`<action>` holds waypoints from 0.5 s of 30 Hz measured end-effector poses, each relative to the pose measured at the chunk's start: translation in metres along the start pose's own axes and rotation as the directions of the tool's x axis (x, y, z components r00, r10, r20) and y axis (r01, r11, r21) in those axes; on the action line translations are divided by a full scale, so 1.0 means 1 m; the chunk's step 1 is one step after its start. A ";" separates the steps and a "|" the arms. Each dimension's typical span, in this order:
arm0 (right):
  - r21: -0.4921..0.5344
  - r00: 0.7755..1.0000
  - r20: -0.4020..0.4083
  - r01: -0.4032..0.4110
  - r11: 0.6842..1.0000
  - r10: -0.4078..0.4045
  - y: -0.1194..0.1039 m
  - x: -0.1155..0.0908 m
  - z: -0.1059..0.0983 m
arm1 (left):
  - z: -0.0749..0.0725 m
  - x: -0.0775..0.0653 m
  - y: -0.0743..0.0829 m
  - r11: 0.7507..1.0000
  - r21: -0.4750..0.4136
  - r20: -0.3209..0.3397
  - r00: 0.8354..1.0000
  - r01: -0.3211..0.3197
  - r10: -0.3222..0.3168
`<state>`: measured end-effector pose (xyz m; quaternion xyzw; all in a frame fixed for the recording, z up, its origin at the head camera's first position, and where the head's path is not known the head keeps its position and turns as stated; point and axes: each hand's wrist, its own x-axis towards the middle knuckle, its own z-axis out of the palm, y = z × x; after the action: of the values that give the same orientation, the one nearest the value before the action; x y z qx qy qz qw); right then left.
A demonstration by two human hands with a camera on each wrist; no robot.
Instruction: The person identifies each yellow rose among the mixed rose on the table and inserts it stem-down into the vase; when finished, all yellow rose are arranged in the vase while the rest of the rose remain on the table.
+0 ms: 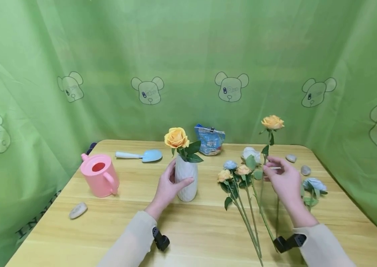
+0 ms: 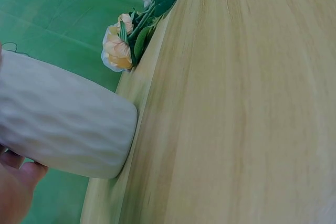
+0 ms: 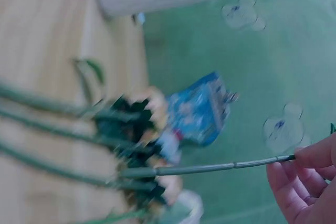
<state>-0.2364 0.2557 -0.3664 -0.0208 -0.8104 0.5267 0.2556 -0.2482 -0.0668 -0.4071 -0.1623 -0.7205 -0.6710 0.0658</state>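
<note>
Stem arranging at a wooden table (image 1: 75,244); the step in hand looks like bringing a second rose to the vase.

The tall white vase with a rippled surface (image 1: 187,181) stands upright on the tabletop, near the middle. One yellow-orange artificial-looking rose with dark green leaves (image 1: 176,137) sits in its mouth, bloom above the rim. The person's left hand (image 1: 168,185) grips the vase from the side, thumb laid across the front, fingers round behind; the hand spreads only as far as the vase's width.

The right hand (image 1: 285,181) pinches the slim green stem (image 3: 210,169) of a second, paler orange rose (image 1: 273,122) between thumb and fingers, almost no gap there. Bloom up, stem roughly upright, well apart from the vase. Whether the stem's lower end touches the flowers below cannot be told.

Beneath and beside that hand, loose stems: small peach roses (image 1: 225,175), a pale blue bloom (image 1: 230,165), a white one (image 1: 251,154), heads toward the far side. Another pale blue flower (image 1: 315,184) lies farther right.

Next move, by judgement: lift the stem's end above the rim, carry it leftward, lower it in beside the first rose. The left hand should hold the vase steady; a knock from the stem could tip it.
</note>
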 end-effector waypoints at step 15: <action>0.297 0.971 0.005 0.226 0.928 -0.238 -0.120 0.020 0.050 | 0.000 0.000 0.002 1.000 0.019 -0.002 1.000 0.002 -0.002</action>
<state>-0.2472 0.1664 -0.2707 0.1241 -0.7247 0.6080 0.2994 -0.2473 -0.0666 -0.4057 -0.1602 -0.7269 -0.6643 0.0676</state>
